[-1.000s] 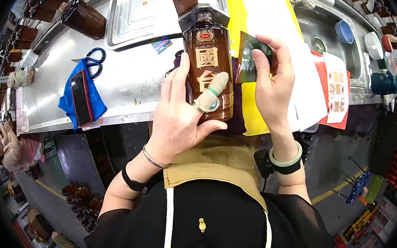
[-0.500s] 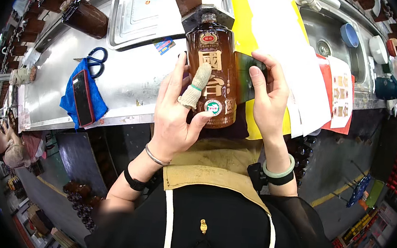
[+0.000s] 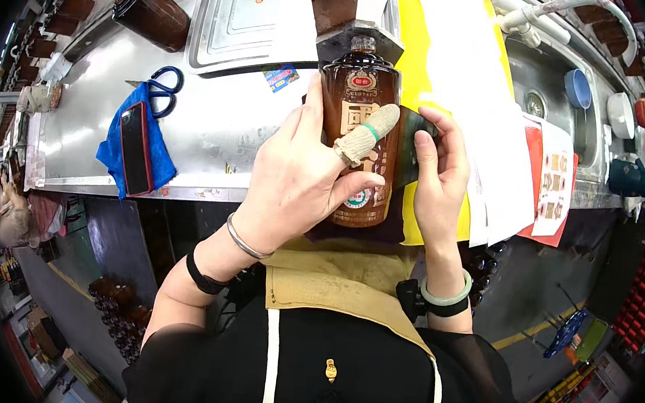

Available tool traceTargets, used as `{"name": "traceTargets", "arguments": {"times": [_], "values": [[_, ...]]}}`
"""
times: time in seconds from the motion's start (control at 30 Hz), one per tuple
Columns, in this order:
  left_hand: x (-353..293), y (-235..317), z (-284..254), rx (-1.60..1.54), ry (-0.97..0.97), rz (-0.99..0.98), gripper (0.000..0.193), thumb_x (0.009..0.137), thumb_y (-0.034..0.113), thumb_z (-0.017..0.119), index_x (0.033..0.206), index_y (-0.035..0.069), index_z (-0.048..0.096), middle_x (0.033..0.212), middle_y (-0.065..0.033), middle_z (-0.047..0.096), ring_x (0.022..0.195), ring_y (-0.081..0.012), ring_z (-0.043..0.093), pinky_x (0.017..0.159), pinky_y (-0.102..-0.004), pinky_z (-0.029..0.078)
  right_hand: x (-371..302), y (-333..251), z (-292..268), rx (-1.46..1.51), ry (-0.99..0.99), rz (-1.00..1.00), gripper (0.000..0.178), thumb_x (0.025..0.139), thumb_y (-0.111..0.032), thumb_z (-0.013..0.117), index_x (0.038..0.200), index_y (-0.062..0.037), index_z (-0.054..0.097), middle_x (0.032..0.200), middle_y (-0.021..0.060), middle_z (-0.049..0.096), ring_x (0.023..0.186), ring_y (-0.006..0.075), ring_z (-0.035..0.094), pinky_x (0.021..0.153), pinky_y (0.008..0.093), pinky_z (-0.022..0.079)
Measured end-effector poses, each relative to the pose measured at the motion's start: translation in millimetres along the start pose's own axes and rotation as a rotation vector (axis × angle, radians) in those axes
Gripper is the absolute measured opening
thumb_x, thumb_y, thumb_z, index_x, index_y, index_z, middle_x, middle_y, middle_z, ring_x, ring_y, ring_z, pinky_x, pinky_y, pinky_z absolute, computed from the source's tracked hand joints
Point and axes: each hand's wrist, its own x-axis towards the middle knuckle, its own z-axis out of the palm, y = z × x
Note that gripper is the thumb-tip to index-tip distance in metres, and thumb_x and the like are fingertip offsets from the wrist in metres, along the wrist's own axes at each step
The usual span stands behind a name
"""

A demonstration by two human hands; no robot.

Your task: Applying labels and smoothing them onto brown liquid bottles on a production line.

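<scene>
A brown glass bottle (image 3: pixel 362 97) with a gold front label is held upright in front of me, over the edge of the steel bench (image 3: pixel 213 138). My left hand (image 3: pixel 302 177) wraps its left side, and the thumb, in a knitted finger cot with a green band, presses across the label. My right hand (image 3: pixel 436 173) grips the bottle's right side and pinches a small dark label (image 3: pixel 412 144) against it.
A blue cloth (image 3: pixel 158 152) carrying a red-edged phone (image 3: pixel 134 147) and blue-handled scissors (image 3: pixel 165 84) lies at left. Behind are a steel tray (image 3: pixel 239 18) and a dark bottle (image 3: pixel 151 14). Yellow and white sheets (image 3: pixel 471 84) lie right, beside a sink (image 3: pixel 554 91) with bowls.
The bottle has shifted slightly right and up. My left thumb slid from the lower label, up across the bottle's front. My right hand stays on the bottle's right side.
</scene>
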Motion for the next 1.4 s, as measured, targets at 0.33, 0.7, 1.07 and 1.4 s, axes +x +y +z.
{"name": "traceTargets", "arguments": {"times": [0.33, 0.7, 1.07, 1.4], "values": [[-2, -30, 24, -0.377, 0.179, -0.084, 0.061, 0.091, 0.035, 0.078, 0.138, 0.0, 0.064, 0.144, -0.0268, 0.05, 0.108, -0.0411, 0.066, 0.095, -0.0443, 0.054, 1, -1, -1, -0.054, -0.04, 0.054, 0.025, 0.107, -0.006, 0.057, 0.131, 0.0016, 0.061, 0.119, 0.0053, 0.065, 0.108, 0.0117, 0.059, 0.097, 0.0257, 0.046], [21, -46, 11, -0.277, 0.109, 0.005, 0.073, 0.08, 0.045, 0.086, 0.137, 0.004, 0.065, 0.132, -0.023, 0.061, 0.109, -0.041, 0.067, 0.092, -0.0445, 0.056, 3, 2, 1, -0.024, -0.045, 0.053, 0.026, 0.107, -0.004, 0.056, 0.132, 0.0025, 0.06, 0.12, 0.0073, 0.066, 0.111, 0.0129, 0.059, 0.101, 0.0269, 0.046], [-52, -18, 12, -0.369, -0.008, -0.088, 0.135, 0.059, 0.07, 0.089, 0.155, -0.011, 0.039, 0.158, -0.029, 0.045, 0.145, -0.044, 0.046, 0.123, -0.0528, 0.032, 64, -38, -14, -0.365, -0.068, -0.382, 0.04, 0.1, 0.002, 0.064, 0.139, -0.0004, 0.058, 0.104, 0.0128, 0.071, 0.095, 0.017, 0.068, 0.088, 0.0304, 0.054], [-62, -2, 39, -0.419, 0.223, -0.215, 0.091, 0.071, 0.013, 0.091, 0.149, -0.007, 0.05, 0.147, -0.0245, 0.059, 0.132, -0.0368, 0.061, 0.117, -0.049, 0.042, 23, -67, 0, -0.652, -0.798, -1.016, 0.032, 0.08, -0.02, 0.069, 0.112, -0.0181, 0.075, 0.09, -0.0028, 0.064, 0.082, 0.0198, 0.058, 0.079, 0.0378, 0.049]]}}
